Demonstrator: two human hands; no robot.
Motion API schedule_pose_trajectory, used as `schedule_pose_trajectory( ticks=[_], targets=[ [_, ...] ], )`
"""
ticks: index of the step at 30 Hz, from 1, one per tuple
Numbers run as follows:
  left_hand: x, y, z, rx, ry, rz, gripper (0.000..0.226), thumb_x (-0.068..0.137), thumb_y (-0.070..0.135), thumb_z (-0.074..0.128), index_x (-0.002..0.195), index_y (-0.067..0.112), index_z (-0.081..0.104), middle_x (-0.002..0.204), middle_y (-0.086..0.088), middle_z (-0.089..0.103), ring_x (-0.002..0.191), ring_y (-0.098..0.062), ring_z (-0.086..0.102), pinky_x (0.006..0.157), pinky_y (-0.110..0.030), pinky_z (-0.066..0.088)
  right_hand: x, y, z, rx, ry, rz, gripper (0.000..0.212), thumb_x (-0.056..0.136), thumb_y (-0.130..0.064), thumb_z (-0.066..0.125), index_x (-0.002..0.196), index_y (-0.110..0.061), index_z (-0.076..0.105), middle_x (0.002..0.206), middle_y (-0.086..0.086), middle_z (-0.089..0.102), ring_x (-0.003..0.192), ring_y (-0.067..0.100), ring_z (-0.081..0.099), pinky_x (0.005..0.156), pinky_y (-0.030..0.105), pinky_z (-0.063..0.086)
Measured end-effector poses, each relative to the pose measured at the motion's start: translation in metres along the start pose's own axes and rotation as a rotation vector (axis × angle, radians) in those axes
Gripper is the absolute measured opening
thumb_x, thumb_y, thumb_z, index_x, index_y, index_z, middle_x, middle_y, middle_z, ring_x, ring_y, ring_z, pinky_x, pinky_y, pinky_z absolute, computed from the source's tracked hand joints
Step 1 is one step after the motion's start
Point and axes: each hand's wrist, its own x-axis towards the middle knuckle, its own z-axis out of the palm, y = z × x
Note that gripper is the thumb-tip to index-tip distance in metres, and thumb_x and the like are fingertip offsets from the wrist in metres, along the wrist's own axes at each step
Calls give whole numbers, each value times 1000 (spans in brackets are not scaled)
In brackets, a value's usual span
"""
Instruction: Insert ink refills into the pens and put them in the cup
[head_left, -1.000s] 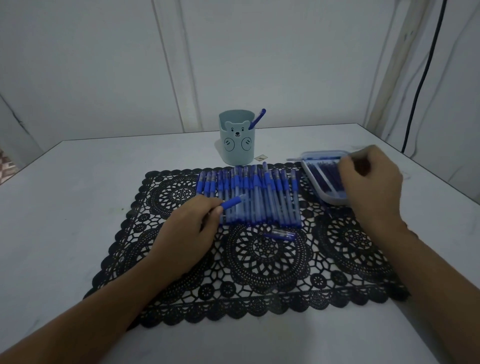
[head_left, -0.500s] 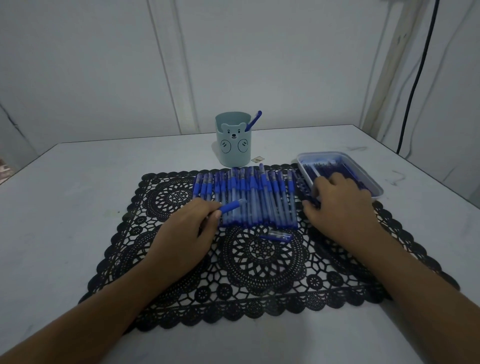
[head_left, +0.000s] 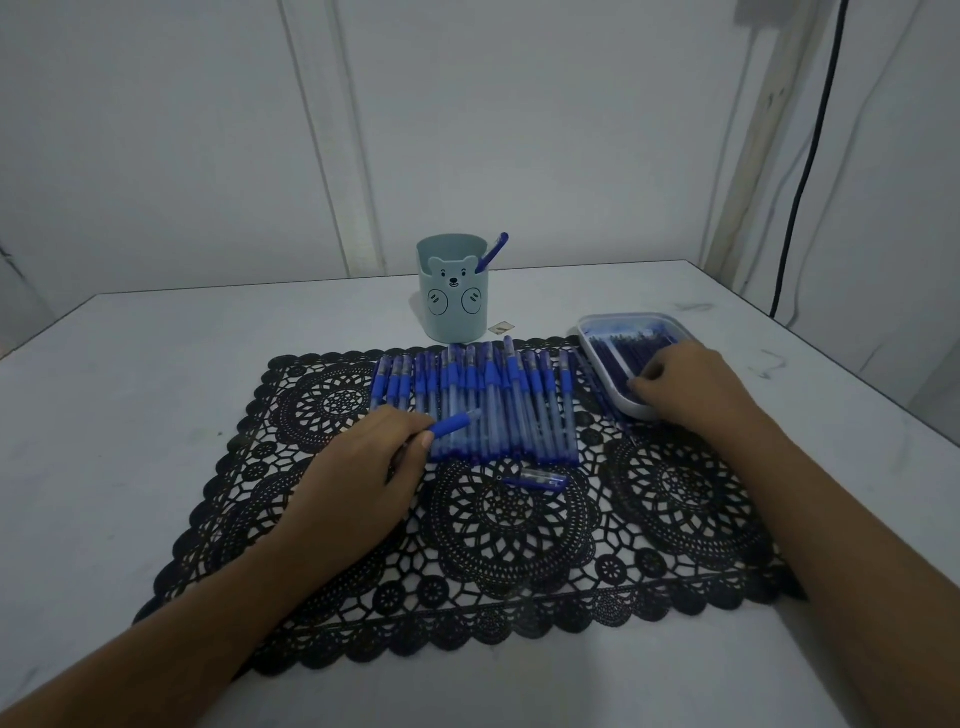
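Note:
My left hand (head_left: 363, 467) grips a blue pen barrel (head_left: 456, 423) whose grip end points up and right, just in front of a row of several blue pens (head_left: 478, 405) on the black lace mat (head_left: 467, 545). My right hand (head_left: 691, 387) reaches into the white tray of ink refills (head_left: 597, 338) at the mat's right edge, fingers curled down among the refills; whether it holds one is hidden. A pale green bear cup (head_left: 453, 291) stands behind the row with one blue pen (head_left: 493, 252) in it. A loose blue pen cap (head_left: 535, 480) lies on the mat.
The white table (head_left: 156, 389) ends at a wall behind the cup. A small scrap (head_left: 502, 327) lies right of the cup. A black cable (head_left: 800, 182) hangs down the wall at the far right.
My right hand moved from the mat's right side back up into the refill tray. My left hand kept its hold on the pen barrel and stayed in place.

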Motion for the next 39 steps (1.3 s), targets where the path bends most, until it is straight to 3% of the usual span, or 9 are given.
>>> schedule_pose_trajectory(
  ticks=[3, 7, 14, 21, 24, 26, 29, 31, 39],
  targets=[
    [0, -1, 1, 0, 6, 7, 39, 89, 35, 33, 97, 13, 64, 73, 16, 49, 66, 1, 50, 58, -11, 35, 6, -2, 0, -28, -41, 3, 23, 77, -27, 63, 72, -6, 70, 72, 9, 67, 67, 23, 58, 68, 37, 54],
    [0, -2, 1, 0, 11, 17, 38, 89, 34, 34, 96, 12, 64, 73, 12, 51, 65, 1, 50, 58, -11, 36, 6, -4, -1, -38, -56, 21, 27, 75, -17, 63, 54, -6, 52, 51, 7, 49, 52, 21, 48, 53, 29, 42],
    [-1, -2, 2, -3, 17, 27, 38, 89, 34, 34, 98, 11, 64, 75, 12, 53, 67, 2, 50, 60, -10, 37, 7, -5, 1, -48, -117, 34, 38, 77, -20, 60, 47, -11, 39, 47, 4, 41, 47, 20, 39, 54, 27, 35],
    [0, -3, 2, -21, 27, 31, 38, 89, 34, 34, 99, 11, 64, 75, 10, 54, 66, 0, 52, 59, -13, 43, 6, -6, 3, 36, -1, 101, 28, 82, -19, 57, 56, -9, 51, 55, 5, 47, 56, 22, 46, 58, 27, 36],
    [-1, -3, 1, -24, 32, 30, 38, 89, 34, 35, 99, 11, 64, 75, 8, 56, 64, -2, 53, 57, -15, 45, -8, -17, -10, 255, 199, 0, 18, 89, -21, 53, 76, -9, 57, 71, 3, 53, 69, 19, 49, 64, 28, 36],
    [-1, -3, 1, -21, 34, 25, 39, 89, 35, 34, 99, 12, 64, 75, 7, 57, 65, -3, 53, 58, -17, 46, -19, -30, -19, 522, 184, -7, 16, 89, -22, 53, 81, -10, 58, 71, 1, 57, 67, 17, 51, 64, 29, 40],
    [0, -3, 1, -22, 32, 18, 39, 88, 36, 34, 99, 12, 64, 74, 7, 56, 65, -3, 52, 58, -18, 46, -49, -55, -28, 1097, -175, -8, 14, 91, -14, 52, 81, -7, 59, 62, 1, 60, 56, 12, 53, 52, 23, 46],
    [0, -4, 2, -20, 34, 16, 38, 89, 36, 34, 99, 13, 64, 74, 7, 56, 65, -3, 52, 58, -18, 46, -69, -66, -26, 1315, -369, -26, 12, 90, -8, 50, 81, -5, 57, 64, 3, 64, 57, 10, 60, 52, 18, 50],
    [-2, -4, 2, -41, 47, 32, 36, 89, 34, 36, 99, 13, 63, 75, 7, 55, 70, -8, 49, 66, -21, 42, -87, -80, -7, 1438, -421, -91, 10, 91, -2, 45, 87, -7, 52, 83, 12, 71, 81, 22, 70, 68, 27, 58]
  ],
)
